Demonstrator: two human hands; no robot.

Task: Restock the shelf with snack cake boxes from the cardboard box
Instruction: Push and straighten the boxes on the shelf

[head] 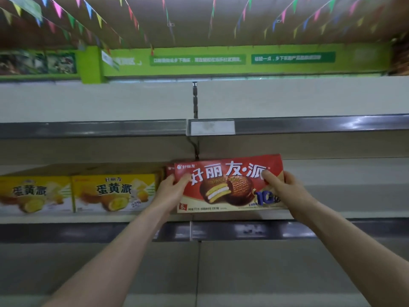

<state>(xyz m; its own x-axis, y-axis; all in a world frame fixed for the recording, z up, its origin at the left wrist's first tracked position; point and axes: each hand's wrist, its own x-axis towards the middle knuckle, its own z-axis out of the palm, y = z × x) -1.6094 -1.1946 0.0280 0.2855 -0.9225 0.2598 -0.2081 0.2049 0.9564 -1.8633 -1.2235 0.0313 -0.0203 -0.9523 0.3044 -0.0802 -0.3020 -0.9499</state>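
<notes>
Both forearms extended forward and up, converging on one item; left hand (171,188) grasps the left end of the red snack cake box (230,185), thumb over its front face; right hand (284,185) grasps the right end likewise, thumb on the front. Box: upright, label outward, at the front edge of the middle shelf (332,214), lower edge apparently on it. Step judged: placing. Next move calls for sliding it back, flush beside the neighbours, then letting go. Adjacent, toward the shelf's left end: two yellow egg-yolk pie boxes (114,192). Beyond: upper shelf rail, blank price tag holder (211,127), bunting overhead
</notes>
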